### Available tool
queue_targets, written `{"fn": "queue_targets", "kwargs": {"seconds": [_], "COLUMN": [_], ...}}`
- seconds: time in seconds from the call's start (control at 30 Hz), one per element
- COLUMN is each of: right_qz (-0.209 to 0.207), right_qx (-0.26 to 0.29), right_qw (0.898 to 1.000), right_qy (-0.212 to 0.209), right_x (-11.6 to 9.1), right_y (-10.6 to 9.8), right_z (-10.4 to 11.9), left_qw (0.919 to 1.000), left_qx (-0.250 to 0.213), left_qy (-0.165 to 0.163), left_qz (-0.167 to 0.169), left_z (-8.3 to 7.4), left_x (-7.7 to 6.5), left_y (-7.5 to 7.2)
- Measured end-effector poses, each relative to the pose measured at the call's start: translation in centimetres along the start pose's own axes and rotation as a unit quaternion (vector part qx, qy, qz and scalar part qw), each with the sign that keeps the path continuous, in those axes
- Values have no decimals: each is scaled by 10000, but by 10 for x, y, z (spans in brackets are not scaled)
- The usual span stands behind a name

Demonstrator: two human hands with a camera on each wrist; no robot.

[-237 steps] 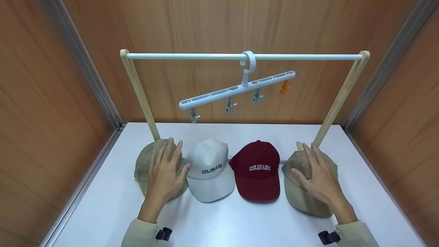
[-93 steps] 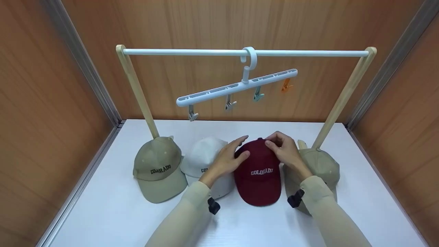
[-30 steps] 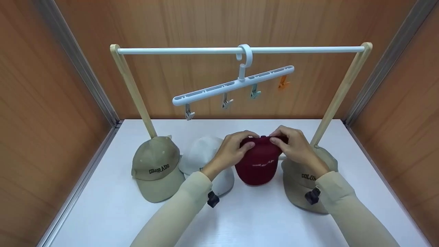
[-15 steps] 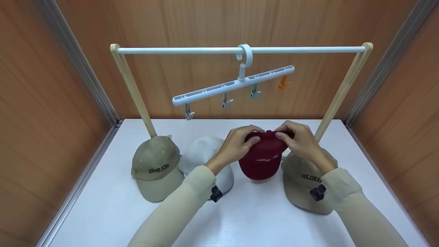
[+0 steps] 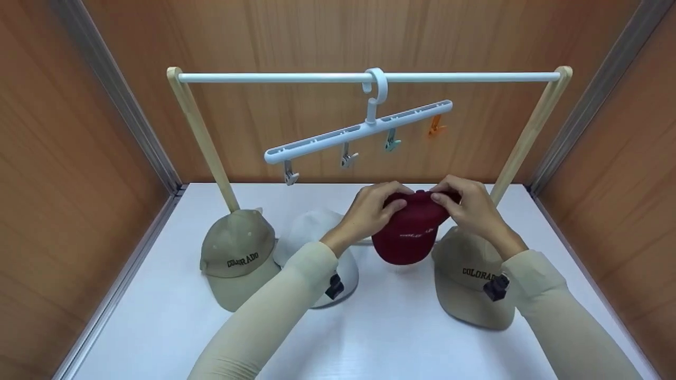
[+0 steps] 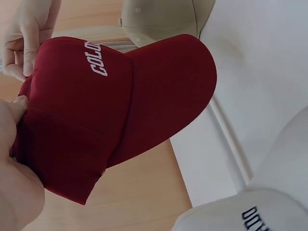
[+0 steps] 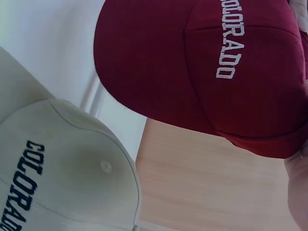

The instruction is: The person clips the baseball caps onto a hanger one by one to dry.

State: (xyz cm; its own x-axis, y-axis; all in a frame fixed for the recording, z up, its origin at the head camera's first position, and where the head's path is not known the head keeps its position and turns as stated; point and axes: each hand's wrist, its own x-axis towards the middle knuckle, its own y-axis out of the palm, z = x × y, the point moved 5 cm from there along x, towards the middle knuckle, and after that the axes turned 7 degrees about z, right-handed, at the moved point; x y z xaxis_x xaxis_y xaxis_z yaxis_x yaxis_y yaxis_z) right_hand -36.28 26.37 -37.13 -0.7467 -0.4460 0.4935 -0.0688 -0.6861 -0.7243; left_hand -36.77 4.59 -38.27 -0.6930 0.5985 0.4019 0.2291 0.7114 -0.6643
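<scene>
A dark red baseball cap (image 5: 409, 232) with white COLORADO lettering is held up off the table, brim pointing down and toward me. My left hand (image 5: 367, 214) pinches the top of its crown on the left side, thumb in front. On the right side of the crown my right hand (image 5: 471, 208) pinches it the same way. In the left wrist view the red cap (image 6: 82, 96) is seen from the side, both hands at its crown. The right wrist view shows the red cap (image 7: 240, 72) with its lettering close up; the right fingers are mostly out of frame.
A white hanger (image 5: 359, 132) with several small clips hangs slanted from the rack's white bar (image 5: 264, 77), above the hands. On the white table (image 5: 153, 316) lie a khaki cap (image 5: 237, 243) at left, a white cap (image 5: 346, 279) partly behind my left arm, and another khaki cap (image 5: 465, 285) at right.
Both hands came off the khaki caps and took hold of the red cap by its crown. It has since risen from the table, tilting brim-down and shifting slightly right.
</scene>
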Motion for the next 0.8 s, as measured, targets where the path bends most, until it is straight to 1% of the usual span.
{"fn": "queue_targets", "kwargs": {"seconds": [0.13, 0.27, 0.4, 0.53, 0.63, 0.8], "right_qz": [-112, -166, -203, -335, -409, -528], "right_qx": [-33, -82, -100, -148, -248, -364], "right_qw": [9999, 9998, 9997, 9992, 9987, 9973], "right_qy": [42, 13, 77, 141, 197, 360], "right_x": [2, 7, 10, 14, 16, 17], "right_y": [-8, -14, -20, -28, -32, -38], "right_z": [-2, -5, -7, -9, -10, -11], "left_qw": [9998, 9998, 9997, 9996, 9994, 9982], "left_qx": [128, 90, 113, 98, 126, 342], "left_qy": [175, 164, 211, 261, 302, 412], "left_qz": [49, 33, -18, -45, -102, -262], "left_z": [-6, -7, -9, -13, -16, -20], "left_x": [10, 18, 24, 32, 36, 41], "left_y": [-2, -2, -3, -3, -3, -3]}}
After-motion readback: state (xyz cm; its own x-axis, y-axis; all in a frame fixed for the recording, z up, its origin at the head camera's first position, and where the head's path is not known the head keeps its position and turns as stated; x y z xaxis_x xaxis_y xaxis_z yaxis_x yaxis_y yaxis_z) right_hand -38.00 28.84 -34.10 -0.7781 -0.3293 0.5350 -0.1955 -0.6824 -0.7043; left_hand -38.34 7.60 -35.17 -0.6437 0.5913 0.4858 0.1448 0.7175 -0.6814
